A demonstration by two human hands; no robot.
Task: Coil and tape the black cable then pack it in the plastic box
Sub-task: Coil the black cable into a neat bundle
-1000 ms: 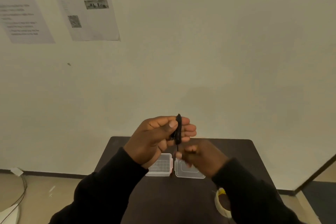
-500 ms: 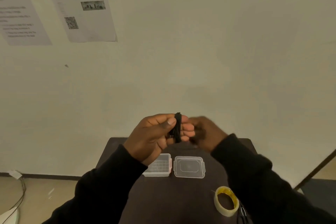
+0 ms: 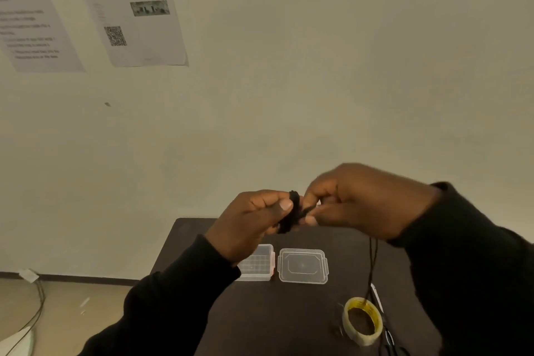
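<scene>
Above the dark table (image 3: 289,312), my left hand (image 3: 248,222) pinches a small coil of black cable (image 3: 291,211) between thumb and fingers. My right hand (image 3: 355,202) is against the coil's right side, its fingers pinching a strand of the same cable. The loose tail of the cable hangs down from under my right hand toward the table. A clear plastic box (image 3: 257,264) lies open on the table, partly behind my left wrist. Its clear lid (image 3: 302,266) is beside it on the right. A roll of clear tape (image 3: 362,324) with a yellow core rests at the near right.
A pale wall with two printed sheets (image 3: 130,6) rises behind the table. On the floor at the left lies a cable (image 3: 37,306). A few thin items sit beside the tape roll near the table's right edge.
My right hand has come up from below the coil and round to its right side, drawing the strand with it. The view has tilted down a little, showing more of the table and tape.
</scene>
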